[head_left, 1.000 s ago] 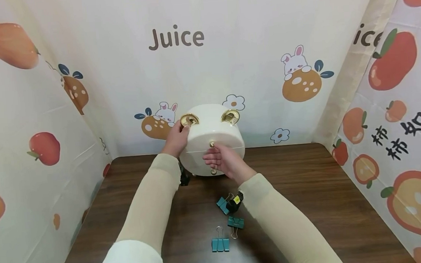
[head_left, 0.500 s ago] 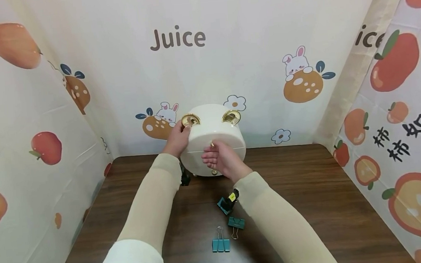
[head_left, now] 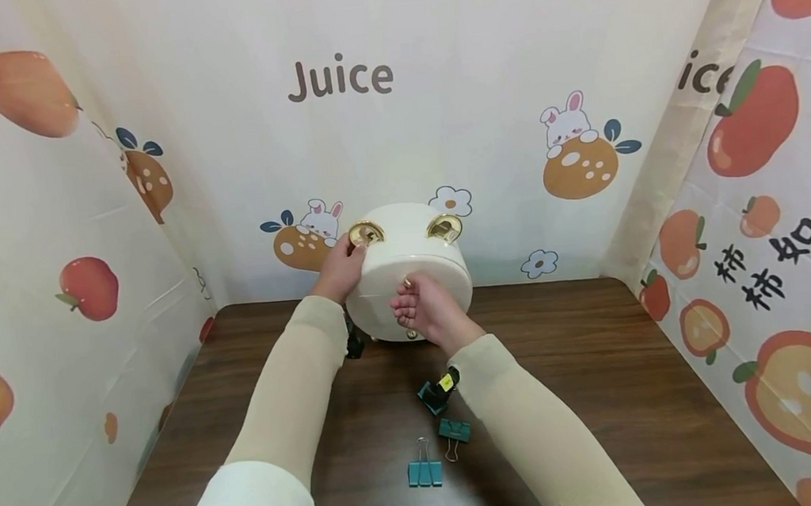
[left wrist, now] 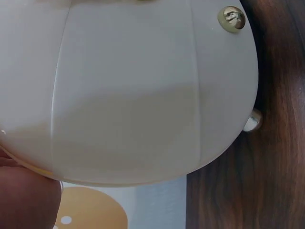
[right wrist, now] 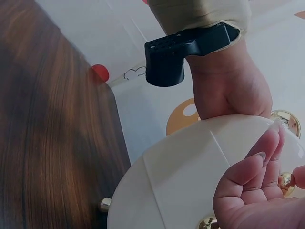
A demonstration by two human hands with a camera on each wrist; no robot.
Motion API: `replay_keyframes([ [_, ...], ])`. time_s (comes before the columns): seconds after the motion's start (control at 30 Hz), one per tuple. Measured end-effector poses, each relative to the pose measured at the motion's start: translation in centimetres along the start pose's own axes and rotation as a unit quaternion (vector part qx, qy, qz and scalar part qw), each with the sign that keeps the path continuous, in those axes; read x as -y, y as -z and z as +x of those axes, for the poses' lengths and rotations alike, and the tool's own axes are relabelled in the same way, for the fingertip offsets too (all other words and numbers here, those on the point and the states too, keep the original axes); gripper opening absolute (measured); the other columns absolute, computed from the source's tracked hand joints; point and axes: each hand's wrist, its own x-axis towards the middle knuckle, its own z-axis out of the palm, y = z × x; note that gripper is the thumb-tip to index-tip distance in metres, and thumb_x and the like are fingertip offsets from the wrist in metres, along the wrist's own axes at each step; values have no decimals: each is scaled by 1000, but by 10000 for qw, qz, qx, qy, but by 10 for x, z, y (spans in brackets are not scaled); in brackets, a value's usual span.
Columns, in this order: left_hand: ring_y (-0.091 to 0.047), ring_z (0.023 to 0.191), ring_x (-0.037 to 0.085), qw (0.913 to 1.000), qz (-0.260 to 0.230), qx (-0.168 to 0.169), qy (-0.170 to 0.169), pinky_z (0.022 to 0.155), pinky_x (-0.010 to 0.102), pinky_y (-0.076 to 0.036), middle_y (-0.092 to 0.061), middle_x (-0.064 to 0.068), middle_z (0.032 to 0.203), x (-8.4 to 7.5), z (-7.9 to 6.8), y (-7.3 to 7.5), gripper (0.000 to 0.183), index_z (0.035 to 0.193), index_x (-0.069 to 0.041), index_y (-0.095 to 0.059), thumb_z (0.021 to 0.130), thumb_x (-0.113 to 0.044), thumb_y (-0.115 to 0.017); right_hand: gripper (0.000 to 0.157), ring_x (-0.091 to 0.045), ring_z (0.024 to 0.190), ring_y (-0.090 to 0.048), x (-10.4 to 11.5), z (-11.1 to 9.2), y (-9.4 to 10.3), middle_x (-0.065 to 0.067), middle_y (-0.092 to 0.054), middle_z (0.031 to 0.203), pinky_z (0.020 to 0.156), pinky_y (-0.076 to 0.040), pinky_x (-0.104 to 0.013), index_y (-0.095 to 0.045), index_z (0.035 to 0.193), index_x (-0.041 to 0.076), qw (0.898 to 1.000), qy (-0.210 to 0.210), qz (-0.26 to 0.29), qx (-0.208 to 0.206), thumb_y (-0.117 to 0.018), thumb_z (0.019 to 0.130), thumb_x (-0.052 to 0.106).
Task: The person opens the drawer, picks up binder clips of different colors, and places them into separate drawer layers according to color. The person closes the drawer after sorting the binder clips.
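A white rounded storage box (head_left: pixel 381 306) with gold ear-shaped rings on top stands at the back of the wooden table. Seams cross its front, which has an upper gold knob (right wrist: pixel 286 183) and a lower gold knob (left wrist: pixel 232 18). My right hand (head_left: pixel 433 308) pinches the upper knob between thumb and fingers, its other fingers bent in front of the box. My left hand (head_left: pixel 341 267) holds the box's upper left side beside the left gold ear (head_left: pixel 366 233). In the left wrist view, some of its fingers are hidden behind the box's edge.
Teal binder clips lie on the table (head_left: pixel 567 399) in front of the box: one (head_left: pixel 425 473) nearest me, another (head_left: pixel 454 430) beyond it, a third (head_left: pixel 431 398) partly behind the right wrist camera (head_left: pixel 447 379). A fruit-printed cloth (head_left: pixel 481 120) hangs right behind the box.
My right wrist has turned and shifted slightly left, and the fingers have closed in on the upper knob. The left hand keeps its place on the box. The view tilts slightly.
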Motion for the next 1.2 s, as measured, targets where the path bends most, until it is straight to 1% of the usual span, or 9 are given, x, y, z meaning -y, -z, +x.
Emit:
replay_keyframes([
  [0.27, -48, 129, 28, 9999, -43, 105, 65, 109, 52, -38, -50, 9, 149, -2, 0, 1, 43, 148, -18, -47, 110, -39, -45, 23, -17, 55, -57, -5, -6, 2, -7, -62, 66, 56, -48, -27, -50, 86, 8, 9997, 163, -143, 110, -42, 102, 22],
  [0.43, -47, 129, 27, 9996, -50, 167, 206, 111, 51, -37, -49, 7, 150, 1, 4, 3, 45, 151, -20, -45, 110, -40, -46, 23, -17, 55, -56, -8, -15, 2, -6, -62, 64, 57, -48, -28, -49, 85, 8, 9995, 159, -200, 167, -42, 102, 22],
  [0.53, -46, 132, 27, 9995, -71, 197, 245, 113, 50, -35, -48, 6, 151, 2, 6, 4, 46, 152, -21, -44, 110, -39, -46, 22, -17, 55, -55, -11, -22, 2, -5, -61, 64, 58, -48, -28, -49, 85, 8, 9993, 201, -247, 186, -42, 101, 22],
  [0.7, -42, 139, 26, 9995, -16, 239, 187, 116, 49, -33, -46, 5, 155, 4, 7, 4, 48, 154, -21, -42, 110, -40, -46, 22, -16, 54, -54, -16, -35, 4, -5, -61, 63, 58, -47, -29, -50, 84, 9, 9992, 253, -250, 188, -44, 101, 23],
  [0.8, -41, 140, 26, 9997, 24, 223, 77, 116, 48, -32, -46, 6, 156, 4, 5, 3, 48, 154, -20, -43, 111, -39, -45, 24, -16, 54, -55, -20, -42, 5, -4, -61, 63, 58, -48, -29, -50, 84, 9, 9991, 258, -248, 224, -45, 102, 24],
  [0.93, -44, 136, 27, 9998, 73, 181, -82, 114, 48, -34, -48, 9, 152, 2, 2, 3, 46, 152, -17, -44, 111, -38, -44, 27, -16, 54, -55, -23, -50, 8, -4, -61, 64, 59, -48, -29, -51, 85, 8, 9989, 241, -252, 309, -45, 104, 26],
  [1.07, -47, 131, 27, 9998, 49, 164, -97, 111, 49, -36, -50, 9, 149, 1, 2, 3, 44, 151, -17, -45, 111, -37, -43, 27, -15, 55, -56, -26, -56, 11, -3, -62, 64, 59, -49, -28, -52, 87, 8, 9986, 238, -239, 411, -46, 105, 27],
  [1.2, -47, 129, 27, 9998, -66, 161, -88, 110, 48, -37, -50, 9, 148, 2, 2, 3, 44, 151, -17, -45, 112, -36, -43, 29, -15, 55, -57, -31, -61, 12, -3, -63, 64, 60, -49, -28, -53, 87, 8, 9983, 240, -200, 493, -45, 106, 28],
])
